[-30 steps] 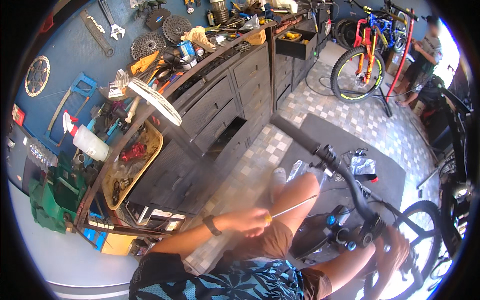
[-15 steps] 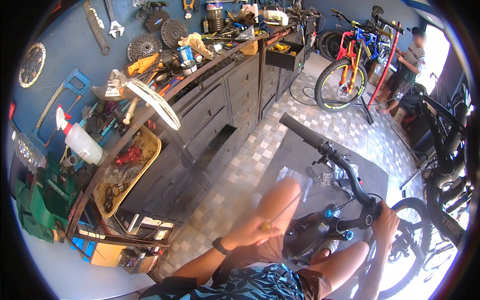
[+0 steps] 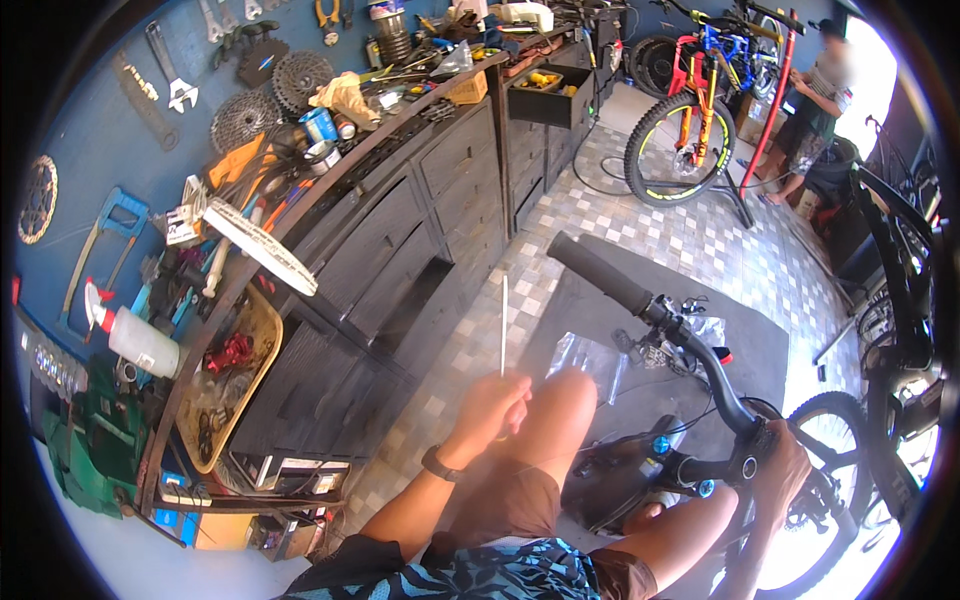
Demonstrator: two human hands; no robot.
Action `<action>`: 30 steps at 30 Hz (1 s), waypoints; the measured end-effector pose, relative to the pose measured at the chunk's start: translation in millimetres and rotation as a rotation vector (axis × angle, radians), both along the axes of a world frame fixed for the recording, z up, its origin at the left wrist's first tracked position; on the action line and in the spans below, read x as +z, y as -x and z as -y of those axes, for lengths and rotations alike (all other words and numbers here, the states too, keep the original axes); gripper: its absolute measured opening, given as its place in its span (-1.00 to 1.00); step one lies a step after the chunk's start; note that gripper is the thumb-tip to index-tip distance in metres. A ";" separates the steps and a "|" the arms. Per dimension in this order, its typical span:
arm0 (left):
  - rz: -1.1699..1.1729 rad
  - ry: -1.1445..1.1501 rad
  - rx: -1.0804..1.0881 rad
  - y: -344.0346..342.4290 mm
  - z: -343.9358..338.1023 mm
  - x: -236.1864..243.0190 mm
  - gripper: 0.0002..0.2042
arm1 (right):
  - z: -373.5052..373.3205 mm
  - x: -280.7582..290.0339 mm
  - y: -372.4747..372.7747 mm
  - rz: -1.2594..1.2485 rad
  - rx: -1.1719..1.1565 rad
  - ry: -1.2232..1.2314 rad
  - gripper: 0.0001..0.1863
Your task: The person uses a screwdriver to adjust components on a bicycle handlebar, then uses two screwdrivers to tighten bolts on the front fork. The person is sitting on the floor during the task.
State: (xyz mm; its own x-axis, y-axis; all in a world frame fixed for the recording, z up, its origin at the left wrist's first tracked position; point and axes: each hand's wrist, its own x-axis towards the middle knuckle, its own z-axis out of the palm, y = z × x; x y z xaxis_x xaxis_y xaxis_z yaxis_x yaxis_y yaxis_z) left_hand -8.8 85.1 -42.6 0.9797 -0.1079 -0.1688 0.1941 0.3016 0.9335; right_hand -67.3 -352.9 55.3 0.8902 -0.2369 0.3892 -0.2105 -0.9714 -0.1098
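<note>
While nr knee (image 3: 570, 402), L hand (image 3: 490, 412) in fist

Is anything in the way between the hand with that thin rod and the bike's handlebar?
Yes: seen from above, the bent left knee lies between the left hand, holding the thin rod, and the handlebar. Nothing visible separates the right hand from the handlebar.

Free passage: 12 o'clock of the bare left hand (image 3: 487, 415), over grey-and-white checkered tile floor (image 3: 480, 325); thin silvery rod (image 3: 504, 325) juts into it. Obstacles: bare knee (image 3: 568, 400), 3 o'clock; black curved handlebar (image 3: 712, 378), 1–3; dark wooden drawer cabinet (image 3: 378, 238), 10–11.
</note>
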 end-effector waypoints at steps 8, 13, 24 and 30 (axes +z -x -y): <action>-0.071 0.055 0.063 -1.3 14.5 -13.4 -0.69 | -11.1 -2.1 5.6 -0.003 0.018 0.043 -0.71; -0.086 0.121 0.120 6.0 17.5 -13.6 -0.70 | -21.7 -3.8 15.9 0.064 0.045 0.035 -0.66; 0.023 0.081 0.248 47.3 12.5 -3.7 -0.63 | -33.2 -1.5 12.4 0.058 0.081 0.142 -0.74; 0.033 0.139 0.389 95.7 -38.4 -0.1 -0.66 | -64.1 40.3 -1.5 0.247 0.251 0.236 -0.80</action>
State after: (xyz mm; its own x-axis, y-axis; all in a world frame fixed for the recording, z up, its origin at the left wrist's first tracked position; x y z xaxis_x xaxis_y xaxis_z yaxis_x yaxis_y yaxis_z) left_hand -104.5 123.5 -42.7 0.9566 0.2520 -0.1463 0.0111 0.4702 0.8825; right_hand -65.8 -288.8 95.6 0.7823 0.0962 0.6154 0.0403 -0.9937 0.1042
